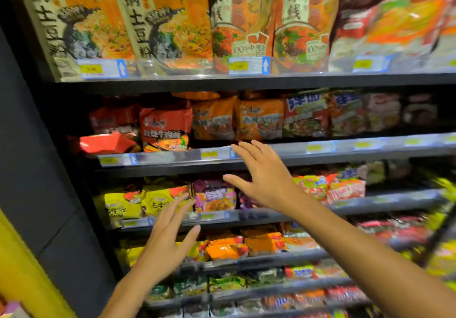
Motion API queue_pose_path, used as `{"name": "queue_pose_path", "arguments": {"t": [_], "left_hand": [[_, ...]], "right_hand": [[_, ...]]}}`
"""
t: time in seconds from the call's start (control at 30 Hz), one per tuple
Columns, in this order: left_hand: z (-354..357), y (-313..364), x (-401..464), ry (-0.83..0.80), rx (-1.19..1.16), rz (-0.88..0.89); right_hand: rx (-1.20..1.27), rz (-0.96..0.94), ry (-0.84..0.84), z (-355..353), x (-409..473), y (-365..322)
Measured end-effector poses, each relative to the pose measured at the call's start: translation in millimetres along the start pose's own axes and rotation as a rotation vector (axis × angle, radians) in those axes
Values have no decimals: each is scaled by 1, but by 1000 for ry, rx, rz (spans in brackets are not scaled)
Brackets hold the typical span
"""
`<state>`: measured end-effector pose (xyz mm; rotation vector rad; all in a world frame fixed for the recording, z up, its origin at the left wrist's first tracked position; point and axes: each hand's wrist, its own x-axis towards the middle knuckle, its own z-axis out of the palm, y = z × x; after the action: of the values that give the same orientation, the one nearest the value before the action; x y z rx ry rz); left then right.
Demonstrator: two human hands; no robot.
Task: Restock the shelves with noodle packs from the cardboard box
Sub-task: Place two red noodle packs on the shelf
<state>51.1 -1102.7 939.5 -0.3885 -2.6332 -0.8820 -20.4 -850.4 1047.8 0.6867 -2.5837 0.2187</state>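
Left hand and right hand, both empty with fingers spread wide, reach toward the price rail. Below that rail, yellow noodle packs and purple noodle packs; just above it, red noodle packs, one tipped flat. Judged light, soft, crinkly and slippery: take hold across the pack's body. The rail lip obstructs insertion. No cardboard box is visible.

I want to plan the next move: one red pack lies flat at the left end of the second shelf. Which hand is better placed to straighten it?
Probably the left hand: it is open, empty, and on the side of the red pack. The right hand, also open, is further right.
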Motion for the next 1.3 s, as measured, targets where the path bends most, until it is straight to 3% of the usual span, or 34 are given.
{"name": "queue_pose_path", "arguments": {"t": [0.37, 0.67, 1.0, 1.3], "left_hand": [[57, 51, 42, -157, 41, 270], [140, 173, 15, -272, 226, 487], [287, 343, -35, -446, 163, 684], [450, 444, -42, -689, 135, 812]], "right_hand": [[19, 194, -81, 0, -139, 62], [67, 362, -131, -37, -295, 127], [-7, 584, -170, -95, -506, 229], [-30, 903, -218, -122, -653, 326]]}}
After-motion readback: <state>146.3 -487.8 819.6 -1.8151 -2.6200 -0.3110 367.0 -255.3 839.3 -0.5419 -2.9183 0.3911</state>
